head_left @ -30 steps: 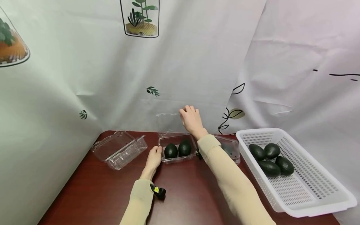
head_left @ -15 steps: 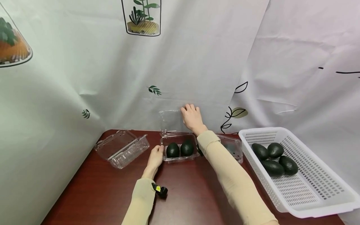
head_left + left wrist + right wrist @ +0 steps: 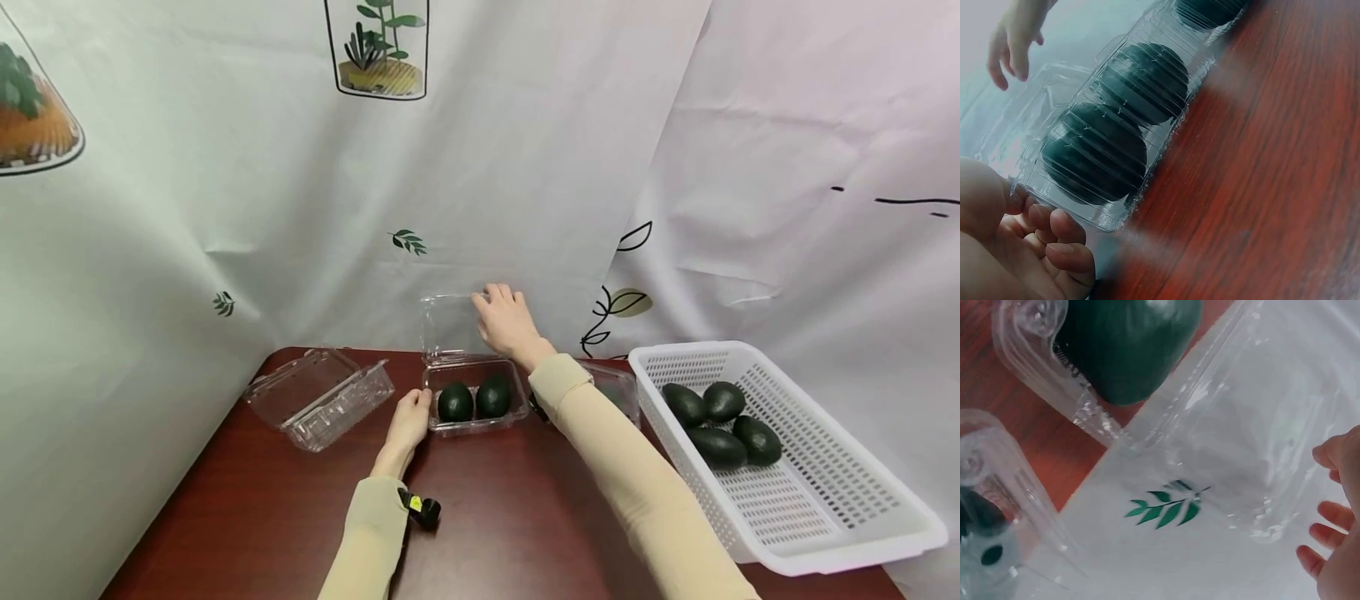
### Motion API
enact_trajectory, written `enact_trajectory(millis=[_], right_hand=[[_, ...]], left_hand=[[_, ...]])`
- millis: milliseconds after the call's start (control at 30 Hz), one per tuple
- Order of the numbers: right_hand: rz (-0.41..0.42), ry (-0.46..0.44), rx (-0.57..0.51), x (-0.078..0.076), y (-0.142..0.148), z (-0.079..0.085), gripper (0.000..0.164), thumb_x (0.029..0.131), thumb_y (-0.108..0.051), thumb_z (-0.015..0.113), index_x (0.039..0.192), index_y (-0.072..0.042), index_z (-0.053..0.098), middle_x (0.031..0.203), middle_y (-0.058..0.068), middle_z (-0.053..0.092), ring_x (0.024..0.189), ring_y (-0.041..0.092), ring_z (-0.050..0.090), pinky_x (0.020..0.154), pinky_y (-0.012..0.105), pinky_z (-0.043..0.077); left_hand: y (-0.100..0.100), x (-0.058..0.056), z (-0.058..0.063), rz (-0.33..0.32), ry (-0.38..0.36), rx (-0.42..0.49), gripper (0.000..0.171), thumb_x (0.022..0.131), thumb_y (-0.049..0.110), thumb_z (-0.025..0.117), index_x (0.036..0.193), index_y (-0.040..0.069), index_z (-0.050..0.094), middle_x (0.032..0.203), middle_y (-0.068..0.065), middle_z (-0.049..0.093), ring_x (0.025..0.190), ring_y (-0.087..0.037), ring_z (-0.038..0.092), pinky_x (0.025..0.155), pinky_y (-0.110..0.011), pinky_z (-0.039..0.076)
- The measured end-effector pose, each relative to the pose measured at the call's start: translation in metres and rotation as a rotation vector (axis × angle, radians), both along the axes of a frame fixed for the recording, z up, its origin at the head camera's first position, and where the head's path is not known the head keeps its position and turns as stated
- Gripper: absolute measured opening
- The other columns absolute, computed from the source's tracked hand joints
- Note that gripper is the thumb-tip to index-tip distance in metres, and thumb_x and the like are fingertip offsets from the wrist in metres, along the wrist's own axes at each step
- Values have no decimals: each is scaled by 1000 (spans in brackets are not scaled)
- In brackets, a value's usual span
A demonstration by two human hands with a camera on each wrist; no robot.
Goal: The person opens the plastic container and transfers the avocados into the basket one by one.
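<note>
Two dark green avocados, a left one (image 3: 455, 403) and a right one (image 3: 492, 397), lie side by side in a clear plastic clamshell container (image 3: 474, 428). Its lid (image 3: 450, 327) stands raised at the back, against the cloth. My left hand (image 3: 408, 422) pinches the container's left end, fingers curled below the rim in the left wrist view. At the lid's upper right is my right hand (image 3: 508, 323); the right wrist view shows its thumb and fingers (image 3: 1329, 536) spread apart beside the lid's edge.
An empty clamshell (image 3: 337, 408) lies open at the left. Another clamshell (image 3: 618, 385), with a dark green avocado inside, sits partly behind my right sleeve. A white perforated basket (image 3: 847, 560) on the right holds several avocados (image 3: 718, 448). Patterned cloth (image 3: 525, 167) hangs behind the table.
The lid's top edge stands slightly higher than a second ago. My right hand has shifted a little left and down along it. My left hand stays at the container's end.
</note>
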State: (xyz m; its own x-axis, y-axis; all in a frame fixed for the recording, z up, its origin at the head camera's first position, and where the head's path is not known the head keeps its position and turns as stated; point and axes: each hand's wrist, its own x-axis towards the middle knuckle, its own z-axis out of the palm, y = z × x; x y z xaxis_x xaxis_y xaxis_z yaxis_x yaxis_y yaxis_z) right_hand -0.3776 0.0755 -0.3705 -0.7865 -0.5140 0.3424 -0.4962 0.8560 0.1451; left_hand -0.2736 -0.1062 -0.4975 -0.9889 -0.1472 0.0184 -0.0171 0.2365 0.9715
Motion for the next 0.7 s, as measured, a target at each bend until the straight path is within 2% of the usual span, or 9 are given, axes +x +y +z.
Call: enact_trajectory(millis=[167,367,533,700], right_hand=[[115,-137,62,18,-6,1,43,94,-24,65,135,-17,56,129,9,50,122,29,42,94,47,36],[215,-313,242,42,-14,-11,58,89,-32,73,141,-21,51,130,6,51,122,26,44,95,45,38],[225,-409,305,55,-18,-21,65,85,-33,77,143,-24,49,136,5,49,125,25,42,98,46,37],[203,-460,319,58,-19,-26,70,83,-34,80,144,-26,48,139,3,47,129,24,41,105,51,33]], left_hand=[[0,1,-1,1,-12,-10,34,106,21,42,75,7,42,66,-4,36,62,-19,36,59,-32,31],[-3,3,-1,-9,-36,0,33,106,22,41,77,7,43,63,-3,36,56,-17,36,55,-31,33],[-4,4,-4,1,-36,-6,33,106,21,42,77,6,45,62,-2,37,56,-17,37,56,-31,33],[-3,0,-2,-14,-33,29,33,106,22,42,78,5,45,61,-2,38,53,-15,37,53,-29,33]])
